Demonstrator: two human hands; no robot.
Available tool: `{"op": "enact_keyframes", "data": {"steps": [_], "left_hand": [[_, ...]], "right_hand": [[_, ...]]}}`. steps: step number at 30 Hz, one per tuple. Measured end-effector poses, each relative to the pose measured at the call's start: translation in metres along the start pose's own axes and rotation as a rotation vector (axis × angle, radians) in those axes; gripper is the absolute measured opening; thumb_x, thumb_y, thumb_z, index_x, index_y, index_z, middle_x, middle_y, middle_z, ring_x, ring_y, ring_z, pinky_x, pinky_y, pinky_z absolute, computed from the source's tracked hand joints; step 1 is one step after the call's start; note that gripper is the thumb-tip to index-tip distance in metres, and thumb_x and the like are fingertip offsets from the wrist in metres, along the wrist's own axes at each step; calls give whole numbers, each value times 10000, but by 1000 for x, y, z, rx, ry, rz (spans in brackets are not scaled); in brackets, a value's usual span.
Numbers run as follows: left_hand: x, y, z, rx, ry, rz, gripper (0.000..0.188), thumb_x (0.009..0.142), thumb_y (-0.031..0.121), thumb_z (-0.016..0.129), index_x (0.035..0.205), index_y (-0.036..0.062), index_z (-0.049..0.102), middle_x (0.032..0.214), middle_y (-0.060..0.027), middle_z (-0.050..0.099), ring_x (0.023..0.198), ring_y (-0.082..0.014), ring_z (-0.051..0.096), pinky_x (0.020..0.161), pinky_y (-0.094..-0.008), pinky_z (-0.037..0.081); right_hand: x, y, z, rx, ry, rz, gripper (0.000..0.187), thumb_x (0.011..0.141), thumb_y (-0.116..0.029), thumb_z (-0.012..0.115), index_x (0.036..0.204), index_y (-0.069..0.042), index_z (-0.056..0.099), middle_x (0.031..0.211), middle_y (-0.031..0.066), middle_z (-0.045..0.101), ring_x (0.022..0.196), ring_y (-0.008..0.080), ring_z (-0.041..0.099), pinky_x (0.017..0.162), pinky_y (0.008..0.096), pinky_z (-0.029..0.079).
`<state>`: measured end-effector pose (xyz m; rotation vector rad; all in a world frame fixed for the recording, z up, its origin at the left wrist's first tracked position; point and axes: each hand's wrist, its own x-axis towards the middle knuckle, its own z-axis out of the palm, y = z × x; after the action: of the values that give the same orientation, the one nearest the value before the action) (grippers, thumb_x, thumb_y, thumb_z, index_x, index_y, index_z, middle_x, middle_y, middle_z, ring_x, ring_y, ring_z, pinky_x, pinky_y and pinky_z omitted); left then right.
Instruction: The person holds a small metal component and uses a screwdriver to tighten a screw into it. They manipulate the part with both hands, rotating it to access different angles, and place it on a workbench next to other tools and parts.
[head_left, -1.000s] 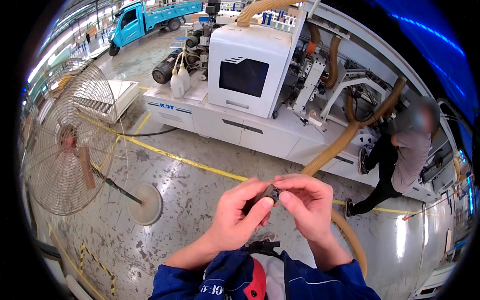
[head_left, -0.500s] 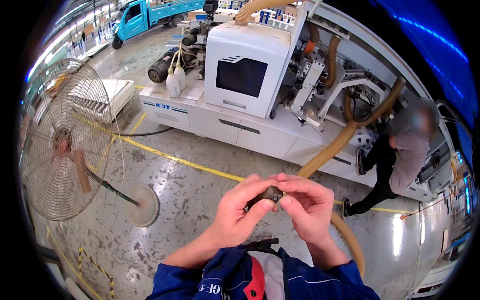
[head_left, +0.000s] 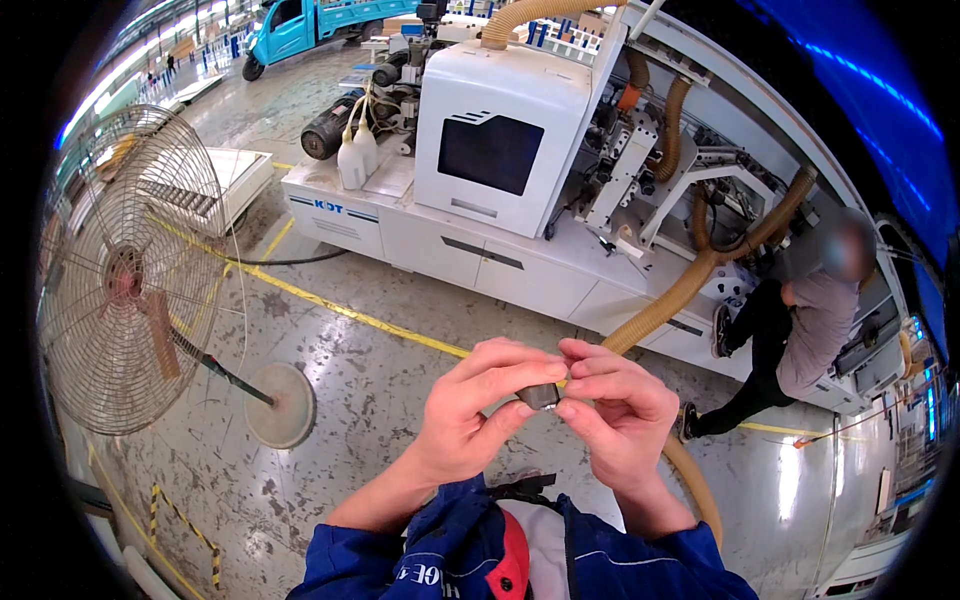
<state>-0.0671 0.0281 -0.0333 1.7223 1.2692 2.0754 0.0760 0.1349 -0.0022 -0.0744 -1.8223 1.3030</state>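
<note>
A small dark grey, metallic-looking part [head_left: 540, 397] is held up in front of my chest; its exact kind is too small to tell. My left hand [head_left: 468, 405] is closed on it, with the thumb below and the fingers curled over its top. From the other side my right hand [head_left: 622, 412] meets it with thumb and fingertips pinched at its right end. The fingers of both hands cover much of the part.
Ahead stands a long white machine [head_left: 430, 235] with a dark screen [head_left: 490, 153] and a tan hose [head_left: 665, 300]. To the left is a large wire fan [head_left: 125, 280] on a round base [head_left: 280, 405]. A person [head_left: 815, 310] is by the machine at right. Yellow tape [head_left: 350, 312] marks the floor.
The left fingers have straightened somewhat over the part, and it now appears tilted differently, showing more of its grey side. Both hands stay close together. The view has shifted slightly.
</note>
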Motion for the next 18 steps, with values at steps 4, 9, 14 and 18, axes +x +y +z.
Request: {"op": "enact_keyframes", "data": {"steps": [4, 9, 14, 18], "left_hand": [[2, -7, 0, 111, 37, 161, 346, 848, 21, 655, 1188, 64, 697, 1166, -106, 670, 1049, -266, 639, 992, -465, 444], [2, -6, 1, 273, 107, 268, 341, 805, 19, 702, 1134, 104, 732, 1120, -79, 683, 1024, -253, 654, 1017, -478, 435], [2, -3, 3, 407, 178, 353, 316, 770, 69, 765, 1078, 140, 758, 1067, -42, 694, 990, -228, 665, 1026, -479, 442], [1, -2, 3, 469, 200, 390, 295, 749, 94, 791, 1038, 148, 770, 1066, -27, 695, 979, -207, 660, 1019, -473, 456]], "right_hand": [[1, -3, 2, -58, -7, -28, 211, 743, 61, 788, 941, -4, 753, 992, 138, 736, 1071, 326, 675, 966, 420, 518], [-5, -1, 1, 38, -41, 16, 197, 775, 55, 765, 968, 19, 749, 983, 148, 742, 1063, 337, 680, 954, 412, 524], [-8, -6, 3, 159, -37, 129, 199, 809, 65, 732, 1007, 45, 739, 1023, 166, 737, 1089, 336, 673, 955, 402, 522], [-10, -5, 2, 178, -48, 143, 203, 820, 66, 722, 1021, 45, 737, 1032, 169, 736, 1097, 336, 671, 958, 402, 520]]}}
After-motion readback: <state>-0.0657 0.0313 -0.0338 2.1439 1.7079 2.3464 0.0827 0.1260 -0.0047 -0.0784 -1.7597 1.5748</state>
